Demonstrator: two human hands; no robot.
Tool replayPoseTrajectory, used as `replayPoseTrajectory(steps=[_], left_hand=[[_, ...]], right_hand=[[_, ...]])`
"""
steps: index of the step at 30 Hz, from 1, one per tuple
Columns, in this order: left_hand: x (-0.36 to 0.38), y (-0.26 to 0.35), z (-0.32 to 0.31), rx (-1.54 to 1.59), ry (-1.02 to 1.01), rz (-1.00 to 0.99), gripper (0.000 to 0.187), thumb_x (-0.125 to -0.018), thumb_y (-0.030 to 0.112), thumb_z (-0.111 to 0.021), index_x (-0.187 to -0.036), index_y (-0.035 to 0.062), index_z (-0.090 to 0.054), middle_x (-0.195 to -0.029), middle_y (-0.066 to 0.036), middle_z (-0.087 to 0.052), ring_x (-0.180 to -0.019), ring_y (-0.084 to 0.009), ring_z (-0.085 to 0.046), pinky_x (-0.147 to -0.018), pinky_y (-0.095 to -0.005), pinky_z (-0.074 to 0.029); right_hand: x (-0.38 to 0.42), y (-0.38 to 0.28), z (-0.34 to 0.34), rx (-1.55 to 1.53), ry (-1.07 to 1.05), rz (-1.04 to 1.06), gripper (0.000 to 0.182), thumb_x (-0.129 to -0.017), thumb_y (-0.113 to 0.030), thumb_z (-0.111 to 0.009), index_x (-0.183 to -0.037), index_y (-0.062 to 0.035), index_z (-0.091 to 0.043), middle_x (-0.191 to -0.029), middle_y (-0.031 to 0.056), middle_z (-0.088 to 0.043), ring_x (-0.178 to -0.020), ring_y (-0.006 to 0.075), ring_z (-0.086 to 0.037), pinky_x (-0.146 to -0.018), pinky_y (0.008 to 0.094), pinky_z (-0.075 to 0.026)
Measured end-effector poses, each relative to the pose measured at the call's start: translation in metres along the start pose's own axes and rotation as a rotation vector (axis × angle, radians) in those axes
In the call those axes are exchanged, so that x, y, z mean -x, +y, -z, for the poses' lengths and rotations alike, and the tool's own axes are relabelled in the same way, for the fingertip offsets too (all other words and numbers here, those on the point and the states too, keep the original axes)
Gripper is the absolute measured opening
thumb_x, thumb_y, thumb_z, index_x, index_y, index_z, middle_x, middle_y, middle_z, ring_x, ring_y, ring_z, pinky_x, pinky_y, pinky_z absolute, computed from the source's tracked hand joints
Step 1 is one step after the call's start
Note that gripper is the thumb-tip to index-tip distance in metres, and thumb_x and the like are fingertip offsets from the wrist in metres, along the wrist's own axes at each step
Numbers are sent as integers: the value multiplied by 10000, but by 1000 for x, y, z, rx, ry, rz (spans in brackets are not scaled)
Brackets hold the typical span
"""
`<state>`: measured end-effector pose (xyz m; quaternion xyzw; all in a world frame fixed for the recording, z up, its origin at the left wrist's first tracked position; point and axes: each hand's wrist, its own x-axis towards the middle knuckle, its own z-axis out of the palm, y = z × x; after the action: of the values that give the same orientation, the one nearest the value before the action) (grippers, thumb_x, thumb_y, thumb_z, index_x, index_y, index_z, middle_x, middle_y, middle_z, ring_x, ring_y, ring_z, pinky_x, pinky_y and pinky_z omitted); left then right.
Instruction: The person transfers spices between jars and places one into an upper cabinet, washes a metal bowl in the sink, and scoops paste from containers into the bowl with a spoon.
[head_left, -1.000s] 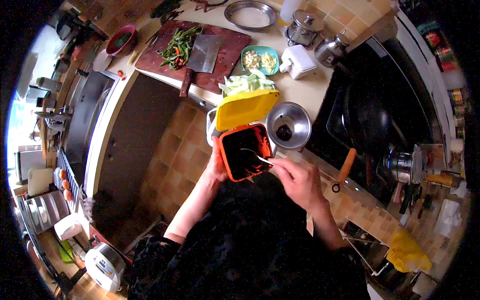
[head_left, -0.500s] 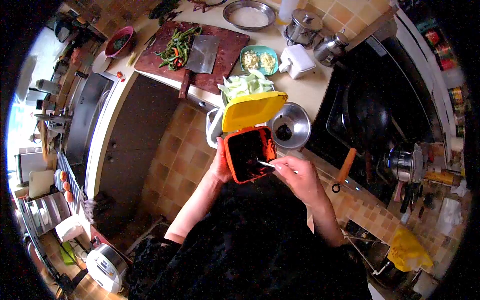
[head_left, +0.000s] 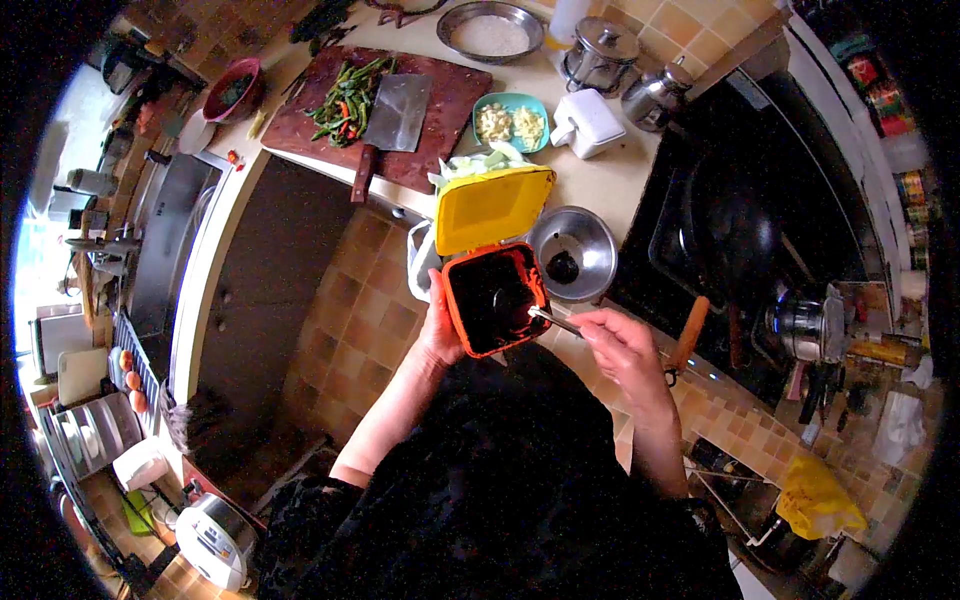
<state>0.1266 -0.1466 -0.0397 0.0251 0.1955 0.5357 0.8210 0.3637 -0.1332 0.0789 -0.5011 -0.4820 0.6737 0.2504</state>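
Clamps the left side of the orange-rimmed tub (head_left: 457,310) in the left hand (head_left: 438,330), just left of the frame's centre. Holds the yellow lid (head_left: 492,208) open above it, farther left than in the earlier frame, now hiding more of the pale green slices (head_left: 500,158) at upper centre. Pinches the thin utensil (head_left: 558,322) between thumb and fingers of the right hand (head_left: 622,350), right of centre, now drawn back to the tub's right rim, below the metal bowl (head_left: 592,245), from deeper over the dark inside
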Motion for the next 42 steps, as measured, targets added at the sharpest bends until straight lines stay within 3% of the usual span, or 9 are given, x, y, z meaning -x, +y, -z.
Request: replayPoseTrajectory(steps=[3,12,18,19,23,27,31,34,42], left_hand=[[-2,-1,3,-55,6,0,1216,-648,927,-521,-1530,108,-349,-1488,-129,-480,-1312,-329,-523,-1091,-561,-431],[-6,-1,10,-33,-54,15,1121,-752,908,-361,-1550,123,-307,-1530,-133,-426,-1361,-331,-471,-1116,-559,-399],[-3,0,1,51,-96,6,1095,-767,893,-379,-1548,127,-312,-1533,-133,-421,-1360,-337,-471,-1115,-574,-392],[-2,0,-7,61,-60,3,1099,-745,897,-432,-1522,123,-364,-1496,-134,-467,-1319,-344,-510,-1095,-581,-412],[0,0,-3,129,1,-54,1025,-773,857,-495,-1482,118,-437,-1448,-135,-526,-1278,-348,-549,-1064,-603,-433],[11,12,-10,188,-27,-49,919,-828,782,-522,-1461,117,-467,-1432,-120,-545,-1281,-349,-540,-1066,-617,-421],[13,10,2,137,4,-132,1028,-772,836,-520,-1518,143,-376,-1506,-124,-461,-1346,-344,-486,-1112,-592,-393],[20,15,-1,140,-2,-103,1008,-777,827,-531,-1506,144,-397,-1491,-122,-479,-1338,-345,-493,-1103,-601,-398],[22,18,12,208,99,145,830,-853,739,-520,-1386,104,-542,-1333,-156,-613,-1175,-340,-617,-1009,-548,-497]], right_hand=[[-4,12,-9,362,72,289,211,-1001,-150,-588,-1102,10,-682,-918,76,-729,-847,151,-677,-750,288,-518],[0,10,-17,410,138,309,193,-999,-127,-586,-1102,4,-683,-889,84,-726,-808,141,-673,-732,278,-522],[-1,11,-2,-7,38,-25,209,-1010,-171,-575,-1095,-22,-694,-703,-53,-555,-597,33,-478,-533,188,-373],[2,2,-3,-119,73,-109,200,-1013,-184,-571,-1092,-47,-693,-667,-92,-461,-551,-8,-356,-482,174,-258],[13,2,12,-285,264,4,222,-1026,-202,-564,-1107,-33,-683,-696,-73,-510,-566,1,-399,-503,176,-325],[-23,53,20,451,697,468,243,-1031,-188,-554,-1170,-20,-662,-979,68,-721,-843,162,-671,-737,317,-527],[-58,119,33,1034,536,324,138,-969,-142,-590,-1075,-70,-640,-938,174,-705,-873,397,-667,-705,451,-528],[-63,126,25,1189,576,382,157,-953,-142,-604,-1090,-85,-654,-883,158,-698,-806,377,-670,-676,462,-518],[-50,77,10,1229,559,397,252,-933,-161,-635,-1172,-104,-692,-1149,116,-636,-1056,335,-590,-872,429,-472]])
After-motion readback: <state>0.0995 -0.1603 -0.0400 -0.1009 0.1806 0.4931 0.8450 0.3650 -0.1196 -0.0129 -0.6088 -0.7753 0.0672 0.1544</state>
